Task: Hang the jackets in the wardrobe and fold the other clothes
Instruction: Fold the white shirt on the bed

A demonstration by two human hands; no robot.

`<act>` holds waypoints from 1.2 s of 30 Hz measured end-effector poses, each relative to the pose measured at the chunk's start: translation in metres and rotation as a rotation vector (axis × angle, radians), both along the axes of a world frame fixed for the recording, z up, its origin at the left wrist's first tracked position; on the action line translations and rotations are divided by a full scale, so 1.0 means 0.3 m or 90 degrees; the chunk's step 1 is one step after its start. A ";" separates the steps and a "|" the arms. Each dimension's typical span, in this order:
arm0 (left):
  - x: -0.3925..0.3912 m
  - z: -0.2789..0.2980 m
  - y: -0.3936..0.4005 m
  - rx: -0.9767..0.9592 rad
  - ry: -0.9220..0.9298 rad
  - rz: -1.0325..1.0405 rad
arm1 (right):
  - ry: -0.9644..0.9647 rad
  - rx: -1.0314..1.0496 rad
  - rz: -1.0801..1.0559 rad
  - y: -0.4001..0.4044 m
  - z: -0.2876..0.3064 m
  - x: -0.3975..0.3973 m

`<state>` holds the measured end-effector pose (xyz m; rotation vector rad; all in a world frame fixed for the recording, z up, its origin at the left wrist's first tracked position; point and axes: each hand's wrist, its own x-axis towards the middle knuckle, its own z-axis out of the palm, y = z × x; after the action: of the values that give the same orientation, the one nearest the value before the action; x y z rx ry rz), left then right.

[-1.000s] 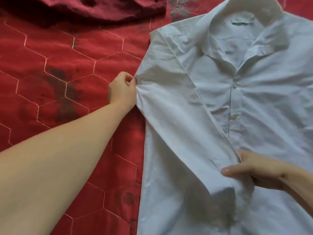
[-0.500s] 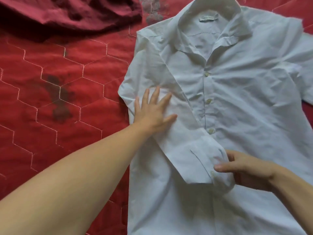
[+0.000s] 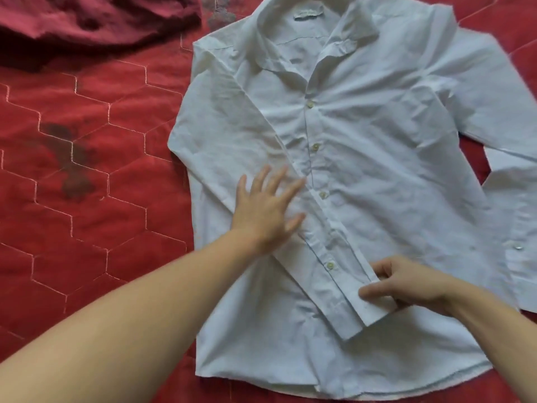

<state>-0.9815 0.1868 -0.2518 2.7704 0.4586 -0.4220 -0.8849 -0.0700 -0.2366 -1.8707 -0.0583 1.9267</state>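
Head view: a white shirt [image 3: 377,170] is spread face up, buttoned, on a red quilted cover [image 3: 87,170]. One sleeve [image 3: 261,158] is folded diagonally across the front. The left hand [image 3: 267,207] is laid flat on that sleeve, fingers straight and spread, arm extended from the lower left. The sleeve's cuff [image 3: 360,312] is pinched by the right hand [image 3: 406,286], seemingly between thumb and curled fingers. A dark red garment [image 3: 101,18] is bunched at the upper left.

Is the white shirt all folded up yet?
No, partly. One sleeve is folded across the shirt; the other sleeve is spread out.
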 end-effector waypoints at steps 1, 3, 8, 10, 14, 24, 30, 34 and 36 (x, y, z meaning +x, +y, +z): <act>-0.019 -0.004 -0.046 -0.012 0.034 -0.021 | -0.021 -0.007 0.006 -0.004 -0.001 -0.015; -0.044 -0.027 -0.101 -0.029 0.137 -0.032 | -0.078 -0.019 0.023 -0.001 0.002 -0.039; -0.030 -0.030 -0.119 -0.022 0.167 -0.012 | -0.301 0.045 -0.037 -0.026 0.054 -0.024; -0.003 -0.016 -0.158 -0.002 0.123 -0.037 | -0.438 0.038 -0.170 -0.086 0.077 0.036; 0.112 0.035 -0.325 -0.052 0.056 -0.126 | -0.702 -0.104 -0.369 -0.283 0.074 0.214; 0.532 0.082 -0.765 -0.541 0.016 0.164 | -0.538 -0.132 -0.420 -0.500 -0.007 0.466; 0.753 0.182 -0.872 -0.913 0.172 0.438 | -0.717 0.062 -0.321 -0.446 0.152 0.532; 0.836 0.209 -0.813 -1.021 0.160 0.614 | -0.563 0.259 0.001 -0.375 0.234 0.472; 0.825 0.203 -0.746 -1.019 0.106 0.665 | -0.590 0.307 -0.179 -0.372 0.223 0.479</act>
<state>-0.7340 -0.0370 -0.1910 0.7925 0.9275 -0.4182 -0.7411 -0.1817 -0.1698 -2.0949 -0.4667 0.6595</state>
